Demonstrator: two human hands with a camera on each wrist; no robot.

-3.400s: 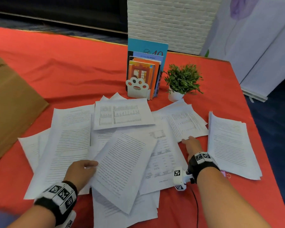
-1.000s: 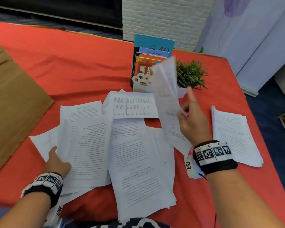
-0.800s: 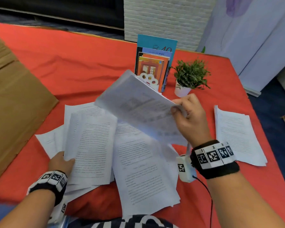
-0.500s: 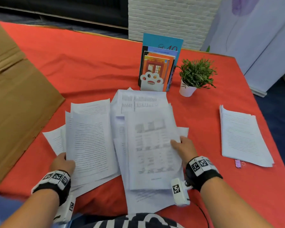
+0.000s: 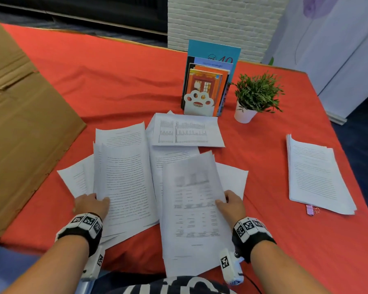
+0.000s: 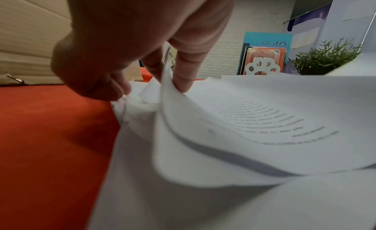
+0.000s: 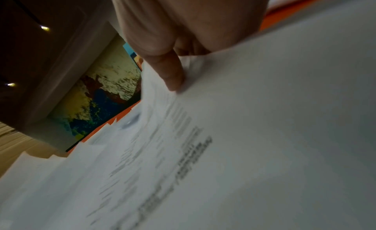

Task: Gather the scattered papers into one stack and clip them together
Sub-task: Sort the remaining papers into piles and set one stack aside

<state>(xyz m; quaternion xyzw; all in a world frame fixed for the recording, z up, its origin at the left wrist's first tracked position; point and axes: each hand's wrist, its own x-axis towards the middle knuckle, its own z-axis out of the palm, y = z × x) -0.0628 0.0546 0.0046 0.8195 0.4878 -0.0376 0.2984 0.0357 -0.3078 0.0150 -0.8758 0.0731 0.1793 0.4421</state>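
Observation:
White printed papers lie fanned over the red tablecloth in front of me. My left hand (image 5: 92,203) pinches the left edge of a text sheet bundle (image 5: 125,187); the left wrist view shows thumb and fingers (image 6: 183,76) clamped on the lifted sheet edge (image 6: 244,121). My right hand (image 5: 229,203) grips the right edge of a sheaf with tables (image 5: 191,209), thumb (image 7: 171,76) on top of the paper (image 7: 223,153). A landscape table sheet (image 5: 187,131) lies behind. A separate neat stack (image 5: 317,177) rests at the right, with a purple binder clip (image 5: 311,210) at its near corner.
A cardboard box (image 5: 19,124) stands at the left. Upright books in a paw-shaped holder (image 5: 206,88) and a small potted plant (image 5: 255,96) sit behind the papers. The near table edge runs just under my wrists.
My right hand swung a lifted sheaf from the right side across and laid it on the middle pile, then gripped that pile's right edge. The left hand kept hold of the left bundle.

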